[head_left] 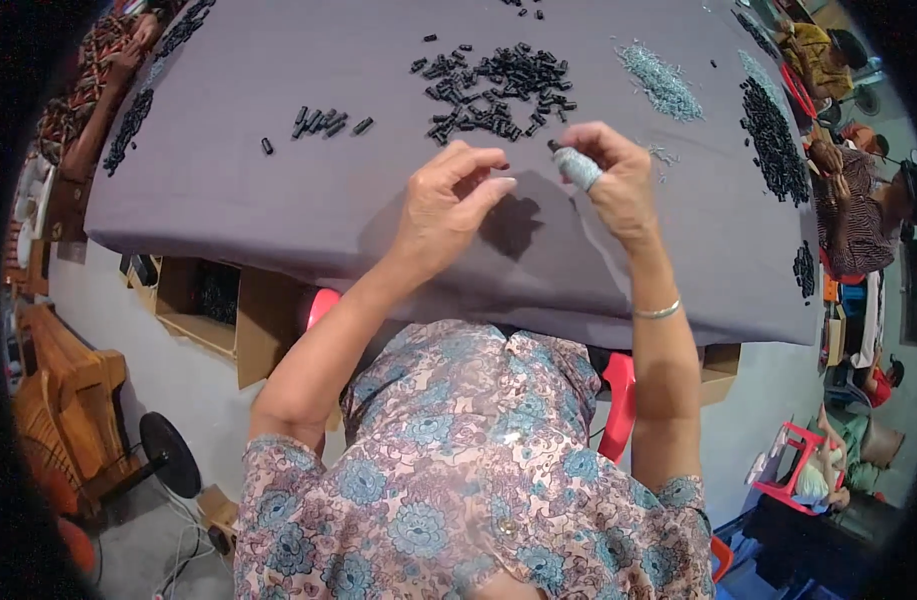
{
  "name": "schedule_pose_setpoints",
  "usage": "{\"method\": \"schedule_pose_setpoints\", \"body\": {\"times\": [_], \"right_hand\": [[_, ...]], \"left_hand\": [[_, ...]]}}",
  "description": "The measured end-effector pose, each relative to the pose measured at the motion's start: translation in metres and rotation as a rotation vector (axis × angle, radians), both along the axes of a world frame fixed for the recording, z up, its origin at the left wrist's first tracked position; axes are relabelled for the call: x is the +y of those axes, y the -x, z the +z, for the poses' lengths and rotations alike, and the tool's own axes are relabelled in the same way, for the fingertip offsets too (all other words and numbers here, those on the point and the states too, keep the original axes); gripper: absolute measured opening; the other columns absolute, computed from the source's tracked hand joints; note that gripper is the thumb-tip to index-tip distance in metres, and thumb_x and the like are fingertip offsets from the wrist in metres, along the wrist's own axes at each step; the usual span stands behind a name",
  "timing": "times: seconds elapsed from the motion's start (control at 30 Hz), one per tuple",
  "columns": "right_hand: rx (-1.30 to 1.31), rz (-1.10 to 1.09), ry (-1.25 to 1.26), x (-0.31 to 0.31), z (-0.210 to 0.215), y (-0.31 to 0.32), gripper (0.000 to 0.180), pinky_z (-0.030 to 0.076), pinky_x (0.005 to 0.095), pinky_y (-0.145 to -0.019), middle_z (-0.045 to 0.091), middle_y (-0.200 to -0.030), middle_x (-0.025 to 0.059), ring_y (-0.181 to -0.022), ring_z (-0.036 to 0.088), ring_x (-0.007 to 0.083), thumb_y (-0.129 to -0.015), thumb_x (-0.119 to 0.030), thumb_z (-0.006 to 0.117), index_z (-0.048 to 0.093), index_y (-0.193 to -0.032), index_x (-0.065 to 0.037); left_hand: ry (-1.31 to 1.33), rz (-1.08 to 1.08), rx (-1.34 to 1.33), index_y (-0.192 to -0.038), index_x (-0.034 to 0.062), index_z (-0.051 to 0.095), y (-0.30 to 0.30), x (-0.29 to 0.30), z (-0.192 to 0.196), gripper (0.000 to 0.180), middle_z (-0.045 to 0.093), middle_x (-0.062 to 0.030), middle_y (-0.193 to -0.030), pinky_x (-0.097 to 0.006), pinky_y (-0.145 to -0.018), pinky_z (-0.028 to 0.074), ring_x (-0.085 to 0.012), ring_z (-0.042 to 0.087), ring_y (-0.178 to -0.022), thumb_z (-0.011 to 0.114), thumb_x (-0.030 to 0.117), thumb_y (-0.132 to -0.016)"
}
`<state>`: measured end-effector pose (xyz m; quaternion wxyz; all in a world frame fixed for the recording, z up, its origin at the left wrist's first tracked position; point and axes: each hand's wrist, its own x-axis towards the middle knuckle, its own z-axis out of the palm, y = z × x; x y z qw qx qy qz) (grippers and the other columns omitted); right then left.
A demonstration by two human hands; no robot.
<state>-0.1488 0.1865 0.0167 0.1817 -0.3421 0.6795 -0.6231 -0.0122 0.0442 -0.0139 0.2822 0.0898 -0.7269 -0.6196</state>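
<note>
Right fingertips (570, 140) pinched on one small black tube (555, 146), forefinger wrapped in pale blue tape. Right hand (613, 180) raised just above the grey cloth (278, 200), a thin bangle on that wrist. Left hand (448, 200) just beside it, thumb and forefinger nearly closed, tips close together (whether anything thin sits between them, cannot tell). Both hands near the middle of the cloth, close to its near edge.

Just beyond the fingers, a loose heap of black tubes (498, 90), the nearest source for the piece now held. To the far left, a short row of black tubes (323, 123) lying apart, seemingly a few set aside. To the far right, a scatter of pale blue beads (661, 82), then a long dark pile (773, 140) at the right edge. Another dark pile (130, 125) at the left edge, near another person's arm.

By the look of it, early going: a handful sorted out, the big heap hardly dented, most pieces left to handle.
</note>
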Motion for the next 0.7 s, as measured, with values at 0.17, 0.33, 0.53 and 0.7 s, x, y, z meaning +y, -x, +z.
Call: {"method": "schedule_pose_setpoints", "body": {"times": [0.17, 0.33, 0.53, 0.7], "right_hand": [[-0.078, 0.016, 0.133, 0.000, -0.013, -0.027, 0.015, 0.051, 0.0208, -0.064, 0.061, -0.085, 0.0002, -0.075, 0.059, 0.0067, -0.081, 0.001, 0.066, 0.061, -0.094, -0.001], [0.012, -0.124, 0.148, -0.003, -0.018, -0.043, 0.019, 0.048, 0.0195, -0.067, 0.062, -0.082, -0.0016, -0.075, 0.058, 0.0049, -0.075, 0.000, 0.072, 0.059, -0.090, -0.003], [0.463, -0.253, 0.088, -0.010, -0.025, -0.062, 0.024, 0.048, 0.0252, -0.060, 0.057, -0.079, 0.0047, -0.065, 0.057, 0.0146, -0.070, 0.000, 0.070, 0.058, -0.090, -0.004], [0.692, -0.317, 0.083, -0.012, -0.027, -0.071, 0.027, 0.049, 0.0318, -0.059, 0.057, -0.080, 0.0093, -0.065, 0.059, 0.0228, -0.068, 0.003, 0.065, 0.057, -0.093, -0.004]], "left_hand": [[-0.248, -0.130, 0.022, -0.104, -0.0011, 0.062, -0.001, 0.011, 0.002, 0.021, 0.058, 0.0002, -0.089, -0.019, -0.069, 0.045, -0.0062, 0.054, -0.079, 0.064, 0.003, -0.084], [-0.465, -0.169, 0.010, -0.104, -0.0009, 0.063, -0.002, 0.018, 0.005, 0.021, 0.060, -0.0022, -0.091, -0.022, -0.066, 0.049, -0.0075, 0.057, -0.077, 0.065, 0.005, -0.084], [-0.789, -0.111, -0.030, -0.102, 0.0016, 0.064, -0.008, 0.029, 0.003, 0.019, 0.063, -0.0012, -0.085, -0.022, -0.064, 0.048, -0.0071, 0.057, -0.074, 0.065, 0.010, -0.085], [-0.801, -0.092, -0.044, -0.103, 0.0034, 0.063, -0.008, 0.029, 0.001, 0.018, 0.063, 0.0000, -0.088, -0.021, -0.066, 0.047, -0.0063, 0.058, -0.076, 0.063, 0.011, -0.087]]}}
